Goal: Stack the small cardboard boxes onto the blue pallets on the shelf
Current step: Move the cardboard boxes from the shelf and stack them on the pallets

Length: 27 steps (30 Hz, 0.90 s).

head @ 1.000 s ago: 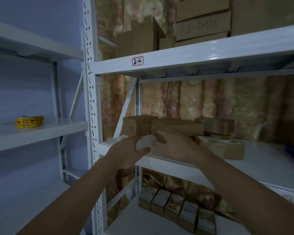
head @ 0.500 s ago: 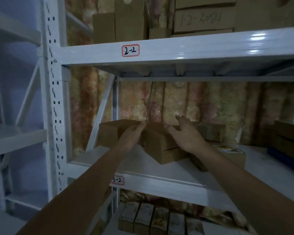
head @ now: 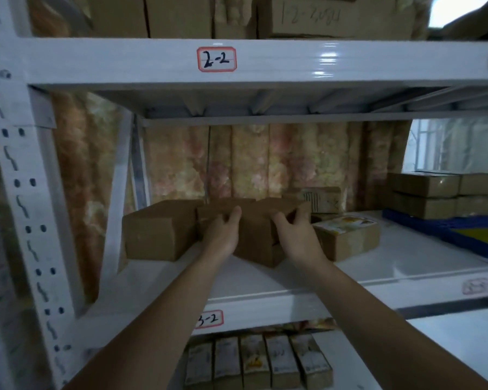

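While one plain brown cardboard box [head: 158,230] sits just left of the grip, the left hand [head: 221,235] and right hand [head: 295,235] clasp a small brown cardboard carton [head: 255,235] on the white metal shelf [head: 406,266]; well right, the blue plastic pallet [head: 445,229] already carries stacked boxes [head: 426,195], so several seemingly remain.

Both hands [head: 259,235] grip a cardboard box [head: 258,237] on the shelf [head: 406,266].

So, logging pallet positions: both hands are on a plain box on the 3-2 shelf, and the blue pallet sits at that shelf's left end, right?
Not quite. The head view shows the blue pallet at the shelf's right end; the left hand and right hand do grip the plain box.
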Each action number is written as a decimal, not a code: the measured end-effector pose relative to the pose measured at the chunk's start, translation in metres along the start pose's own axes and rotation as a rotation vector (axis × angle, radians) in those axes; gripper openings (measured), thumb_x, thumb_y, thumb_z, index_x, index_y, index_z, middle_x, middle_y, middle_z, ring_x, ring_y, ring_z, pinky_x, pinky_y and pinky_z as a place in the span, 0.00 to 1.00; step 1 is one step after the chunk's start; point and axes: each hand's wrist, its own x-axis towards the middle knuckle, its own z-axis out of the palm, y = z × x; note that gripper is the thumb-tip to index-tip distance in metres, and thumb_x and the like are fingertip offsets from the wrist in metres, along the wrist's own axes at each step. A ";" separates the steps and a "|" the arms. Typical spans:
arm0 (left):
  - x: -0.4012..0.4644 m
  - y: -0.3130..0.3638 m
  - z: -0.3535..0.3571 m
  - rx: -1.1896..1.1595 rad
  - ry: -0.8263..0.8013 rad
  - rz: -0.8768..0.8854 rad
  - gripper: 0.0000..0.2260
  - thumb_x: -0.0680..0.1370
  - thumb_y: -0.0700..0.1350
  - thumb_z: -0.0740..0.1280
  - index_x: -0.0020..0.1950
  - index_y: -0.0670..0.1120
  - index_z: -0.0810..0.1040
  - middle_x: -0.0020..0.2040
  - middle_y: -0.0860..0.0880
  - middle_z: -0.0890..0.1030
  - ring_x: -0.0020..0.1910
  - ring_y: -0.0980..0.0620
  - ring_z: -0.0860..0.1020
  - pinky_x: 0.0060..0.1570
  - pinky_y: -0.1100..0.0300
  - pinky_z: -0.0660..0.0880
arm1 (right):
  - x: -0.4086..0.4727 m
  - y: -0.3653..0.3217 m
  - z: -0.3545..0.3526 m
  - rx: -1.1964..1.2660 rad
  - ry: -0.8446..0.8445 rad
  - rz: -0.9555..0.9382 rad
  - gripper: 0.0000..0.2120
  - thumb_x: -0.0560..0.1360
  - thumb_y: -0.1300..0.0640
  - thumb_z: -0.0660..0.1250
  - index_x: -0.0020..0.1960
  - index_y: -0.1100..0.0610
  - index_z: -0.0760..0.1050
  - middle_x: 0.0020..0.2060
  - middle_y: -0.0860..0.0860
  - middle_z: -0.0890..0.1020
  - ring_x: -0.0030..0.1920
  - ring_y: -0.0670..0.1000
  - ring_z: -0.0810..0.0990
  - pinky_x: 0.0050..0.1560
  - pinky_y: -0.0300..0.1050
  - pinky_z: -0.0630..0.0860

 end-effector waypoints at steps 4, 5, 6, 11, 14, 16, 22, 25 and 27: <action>-0.001 0.001 0.007 0.008 -0.020 0.017 0.31 0.85 0.62 0.54 0.76 0.39 0.70 0.76 0.40 0.71 0.74 0.41 0.70 0.70 0.53 0.64 | -0.009 -0.002 0.005 0.032 0.032 0.029 0.57 0.62 0.22 0.62 0.80 0.55 0.56 0.74 0.54 0.69 0.71 0.58 0.71 0.71 0.56 0.69; -0.001 0.001 0.007 0.013 -0.018 0.024 0.31 0.85 0.62 0.53 0.77 0.39 0.69 0.76 0.40 0.71 0.74 0.41 0.70 0.71 0.53 0.64 | -0.011 -0.001 0.007 0.028 0.036 0.029 0.59 0.61 0.20 0.63 0.81 0.54 0.55 0.75 0.53 0.68 0.72 0.58 0.70 0.72 0.56 0.68; -0.001 0.001 0.007 0.013 -0.016 0.027 0.31 0.85 0.62 0.53 0.77 0.40 0.68 0.77 0.39 0.70 0.75 0.41 0.69 0.71 0.52 0.64 | -0.012 0.001 0.009 0.027 0.039 0.027 0.61 0.59 0.18 0.64 0.81 0.52 0.55 0.75 0.52 0.68 0.73 0.57 0.70 0.72 0.56 0.68; -0.007 0.001 0.006 -0.032 -0.014 0.028 0.31 0.85 0.62 0.52 0.78 0.40 0.66 0.77 0.40 0.68 0.75 0.41 0.68 0.70 0.52 0.64 | -0.013 0.008 0.011 0.006 0.040 -0.002 0.63 0.55 0.16 0.64 0.81 0.48 0.54 0.76 0.51 0.67 0.75 0.56 0.67 0.73 0.58 0.68; -0.014 0.003 0.004 -0.043 0.020 0.065 0.30 0.85 0.62 0.53 0.77 0.42 0.67 0.76 0.40 0.68 0.74 0.41 0.68 0.70 0.51 0.64 | -0.015 0.005 0.010 0.008 0.043 0.014 0.60 0.60 0.18 0.63 0.82 0.50 0.53 0.77 0.51 0.67 0.75 0.55 0.68 0.73 0.56 0.68; -0.021 0.004 0.000 -0.054 0.061 0.114 0.28 0.84 0.63 0.54 0.75 0.44 0.70 0.74 0.41 0.71 0.72 0.41 0.70 0.69 0.50 0.65 | -0.020 -0.001 0.007 0.025 0.054 -0.014 0.57 0.63 0.21 0.63 0.82 0.49 0.52 0.76 0.49 0.68 0.74 0.54 0.69 0.73 0.56 0.68; -0.049 0.013 -0.006 -0.271 0.180 0.300 0.18 0.79 0.67 0.61 0.49 0.53 0.73 0.52 0.50 0.77 0.52 0.51 0.77 0.52 0.52 0.74 | -0.035 -0.022 -0.006 0.163 0.110 -0.212 0.35 0.71 0.31 0.65 0.76 0.38 0.64 0.64 0.43 0.79 0.63 0.48 0.79 0.64 0.54 0.77; -0.071 0.029 -0.003 -0.450 0.146 0.287 0.14 0.82 0.60 0.62 0.56 0.50 0.69 0.49 0.56 0.75 0.46 0.60 0.75 0.39 0.71 0.70 | -0.043 -0.033 -0.015 0.167 0.127 -0.270 0.39 0.69 0.25 0.64 0.76 0.36 0.61 0.70 0.41 0.74 0.68 0.47 0.75 0.67 0.56 0.74; -0.083 0.040 0.003 -0.542 0.095 0.250 0.15 0.82 0.58 0.62 0.63 0.52 0.66 0.50 0.62 0.72 0.45 0.67 0.71 0.37 0.73 0.67 | -0.046 -0.039 -0.026 0.150 0.154 -0.301 0.42 0.66 0.21 0.64 0.76 0.35 0.62 0.71 0.41 0.72 0.70 0.48 0.74 0.68 0.57 0.74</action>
